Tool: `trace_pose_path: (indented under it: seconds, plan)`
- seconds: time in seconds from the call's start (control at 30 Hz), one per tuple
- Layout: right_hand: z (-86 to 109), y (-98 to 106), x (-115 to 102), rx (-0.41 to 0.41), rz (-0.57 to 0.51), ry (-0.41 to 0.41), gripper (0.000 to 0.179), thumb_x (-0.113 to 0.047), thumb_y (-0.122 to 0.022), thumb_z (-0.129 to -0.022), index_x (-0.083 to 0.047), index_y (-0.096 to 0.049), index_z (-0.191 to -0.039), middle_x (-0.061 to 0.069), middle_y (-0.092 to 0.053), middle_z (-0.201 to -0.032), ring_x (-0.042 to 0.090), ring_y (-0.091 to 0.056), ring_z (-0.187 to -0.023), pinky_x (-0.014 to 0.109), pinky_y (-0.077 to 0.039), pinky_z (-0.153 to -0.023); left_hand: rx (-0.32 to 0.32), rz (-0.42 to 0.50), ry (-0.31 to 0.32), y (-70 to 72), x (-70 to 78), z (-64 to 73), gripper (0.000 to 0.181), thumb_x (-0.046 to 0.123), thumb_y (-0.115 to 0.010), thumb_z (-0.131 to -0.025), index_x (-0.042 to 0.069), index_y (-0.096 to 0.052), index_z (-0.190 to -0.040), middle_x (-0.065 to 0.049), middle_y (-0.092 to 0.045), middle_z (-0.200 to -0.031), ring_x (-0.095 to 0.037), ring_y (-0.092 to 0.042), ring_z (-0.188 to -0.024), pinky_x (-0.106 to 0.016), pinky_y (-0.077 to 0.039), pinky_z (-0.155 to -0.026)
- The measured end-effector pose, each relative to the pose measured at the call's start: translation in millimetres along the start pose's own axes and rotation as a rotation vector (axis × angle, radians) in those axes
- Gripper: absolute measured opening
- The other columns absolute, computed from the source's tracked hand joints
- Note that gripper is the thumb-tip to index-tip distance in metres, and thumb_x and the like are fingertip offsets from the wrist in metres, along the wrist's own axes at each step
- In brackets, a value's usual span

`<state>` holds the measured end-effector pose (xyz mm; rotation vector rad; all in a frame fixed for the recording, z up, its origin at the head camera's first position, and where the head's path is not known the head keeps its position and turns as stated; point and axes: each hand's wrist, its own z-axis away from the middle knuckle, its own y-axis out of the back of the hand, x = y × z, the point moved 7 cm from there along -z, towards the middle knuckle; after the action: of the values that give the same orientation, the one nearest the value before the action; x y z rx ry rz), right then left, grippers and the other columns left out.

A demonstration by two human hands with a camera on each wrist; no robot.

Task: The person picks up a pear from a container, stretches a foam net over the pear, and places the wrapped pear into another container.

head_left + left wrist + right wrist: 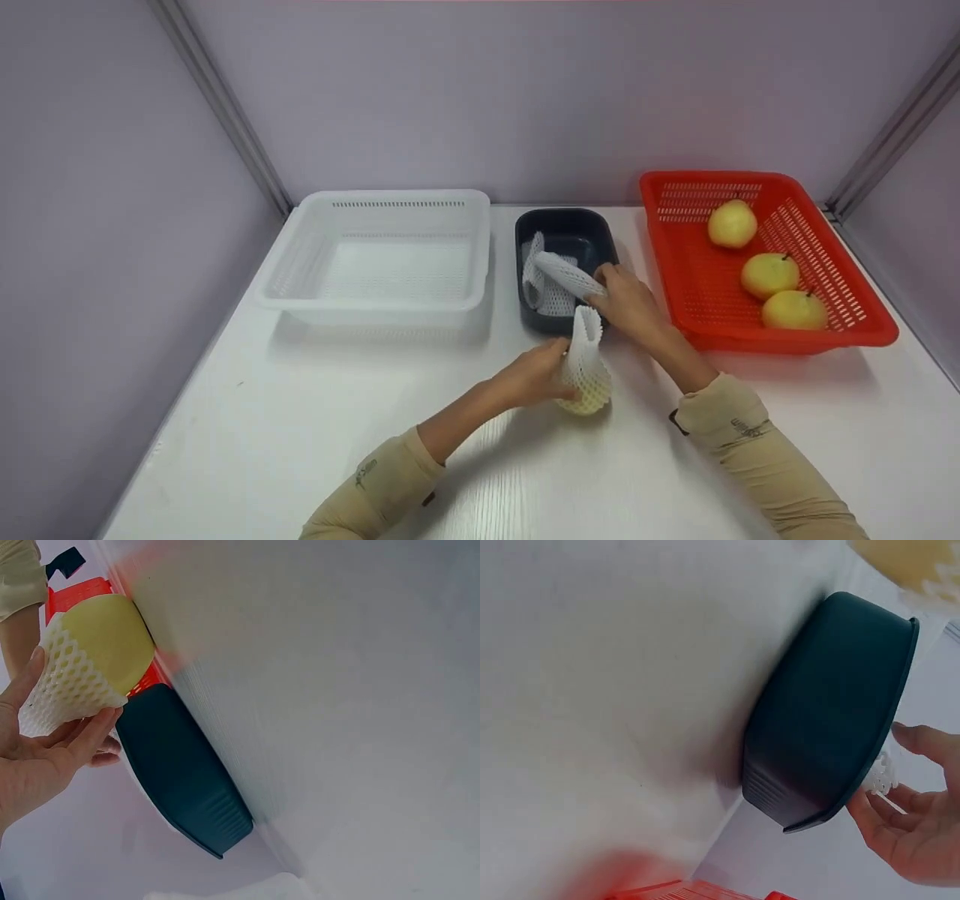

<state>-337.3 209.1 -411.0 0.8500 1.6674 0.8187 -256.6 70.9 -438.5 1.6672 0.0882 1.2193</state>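
Here's the left hand (pixel 536 376), fingers curled round a round yellow fruit (pixel 112 637) in a white foam-net sleeve (pixel 583 364), just nearer than the dark blue rectangular tub (pixel 559 324). Over at the tub's right rim, the right hand (pixel 634 304) pinches the end of a loose white foam-net tube (pixel 562 271)! Three bare yellow fruits (pixel 770 275) sit right, inside the red slotted plastic basket (pixel 750 341).

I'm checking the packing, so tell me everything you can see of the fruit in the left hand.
The fruit is round, yellow and smooth-looking, one end bare. A white, foam-like mesh sleeve covers the rest, yellow showing through, its loose, open end standing above. The left hand grips it through the sleeve, in front of the dark container. Contact with the table is unclear.
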Motion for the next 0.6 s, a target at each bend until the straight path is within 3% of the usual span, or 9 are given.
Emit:
trace_pose_path:
  seconds: [0.23, 0.33, 0.43, 0.6]
  plan:
    - [16.8, 25.1, -9.3, 0.079, -0.079, 0.038, 0.029, -0.013, -0.065, -0.084, 0.004, -0.055, -0.106, 0.020, -0.055, -0.101, 0.033, -0.053, -0.090, 0.046, -0.043, -0.082, -0.003, -0.007, 0.011, -0.5, -0.4, -0.6, 0.061, 0.020, -0.078, -0.075, 0.003, -0.043, -0.123, -0.008, -0.053, -0.116, -0.020, -0.051, -0.108, -0.028, -0.041, -0.090]
    - [26.7, 35.2, -12.6, 0.061, -0.136, 0.032, 0.027, -0.011, -0.065, -0.085, 0.003, -0.055, -0.106, 0.019, -0.057, -0.101, 0.032, -0.056, -0.089, 0.045, -0.046, -0.079, 0.000, 0.000, 0.017, -0.4, -0.2, -1.0, 0.061, 0.019, -0.078, -0.074, 0.003, -0.044, -0.122, -0.008, -0.053, -0.115, -0.020, -0.051, -0.107, -0.029, -0.041, -0.089]
    - [37.6, 39.9, -16.8, -0.028, -0.218, 0.072, 0.023, -0.006, -0.062, -0.085, 0.003, -0.056, -0.105, 0.018, -0.059, -0.100, 0.030, -0.058, -0.087, 0.044, -0.049, -0.076, 0.002, 0.017, 0.023, 0.0, -0.3, -0.7, 0.061, 0.018, -0.079, -0.073, 0.003, -0.044, -0.122, -0.008, -0.053, -0.115, -0.020, -0.051, -0.107, -0.029, -0.041, -0.089]
    - [64.6, 31.9, -28.3, -0.334, -0.304, 0.250, 0.026, 0.003, -0.059, -0.084, 0.002, -0.053, -0.109, 0.015, -0.058, -0.103, 0.030, -0.057, -0.092, 0.043, -0.049, -0.078, -0.007, 0.018, 0.024, -0.1, -0.6, 0.5, 0.064, 0.017, -0.078, -0.074, 0.004, -0.043, -0.125, -0.009, -0.051, -0.121, -0.020, -0.050, -0.109, -0.029, -0.041, -0.090]
